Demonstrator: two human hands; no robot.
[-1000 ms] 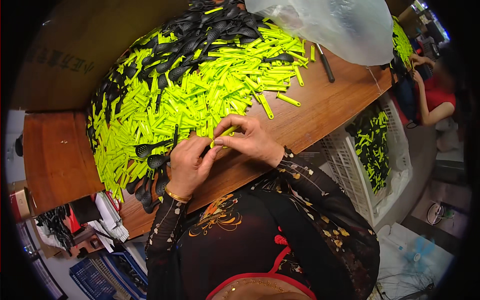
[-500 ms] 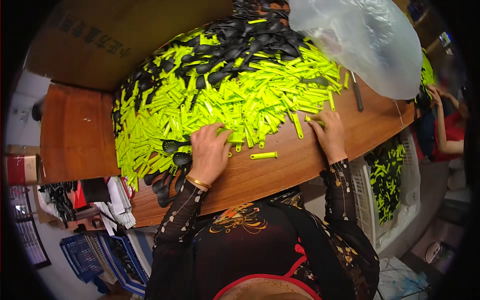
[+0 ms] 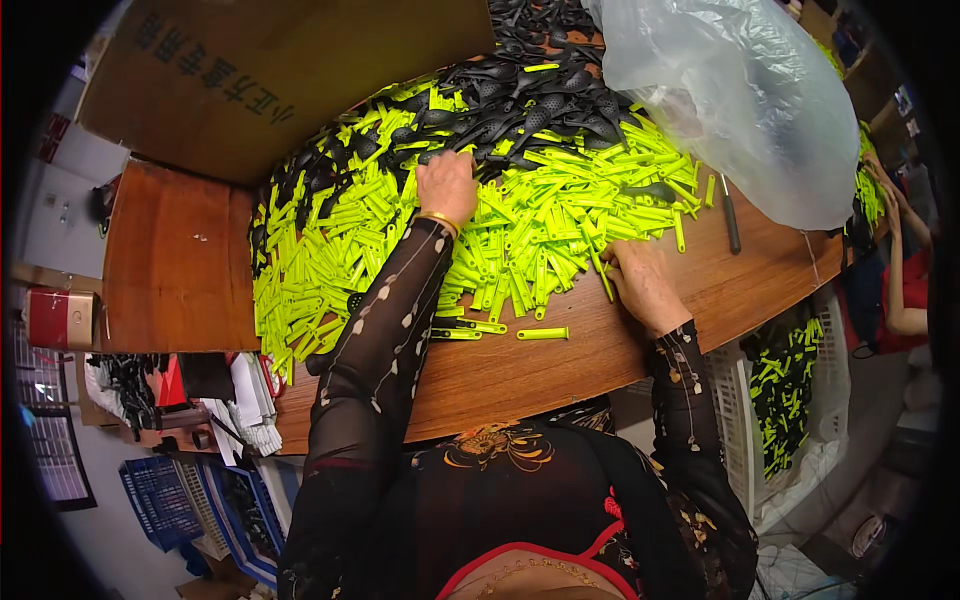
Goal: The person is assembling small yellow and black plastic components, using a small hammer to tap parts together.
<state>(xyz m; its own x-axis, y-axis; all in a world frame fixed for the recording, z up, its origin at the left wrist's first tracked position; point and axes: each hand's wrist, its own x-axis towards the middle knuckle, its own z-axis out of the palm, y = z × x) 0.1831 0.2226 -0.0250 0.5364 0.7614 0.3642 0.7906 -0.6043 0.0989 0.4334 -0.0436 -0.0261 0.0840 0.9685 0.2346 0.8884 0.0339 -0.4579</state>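
A wide heap of flat yellow-green plastic handles point(image 3: 545, 205) covers the table, mixed along its far side with black perforated spoon heads point(image 3: 545, 110). My left hand point(image 3: 447, 187) is stretched far into the heap where handles meet black pieces. Its fingers are curled downward, and what lies under the fingertips is hidden. At the heap's near right edge, my right hand point(image 3: 643, 283) pinches one yellow-green handle point(image 3: 606, 278) between thumb and fingers. A loose yellow-green handle point(image 3: 543, 334) lies apart on the wood, in front of me between the two arms.
A big cardboard box point(image 3: 270, 80) stands at the back left, a clear plastic bag point(image 3: 735, 110) at the back right. A dark-handled tool point(image 3: 731, 220) lies beside the heap. Below right is a white crate point(image 3: 735, 400) of mixed pieces. Another person's arm point(image 3: 905, 270) shows far right.
My left hand has moved from the heap's near edge forward to its far part. My right hand has closed on a handle at the heap's edge. The view has shifted slightly.
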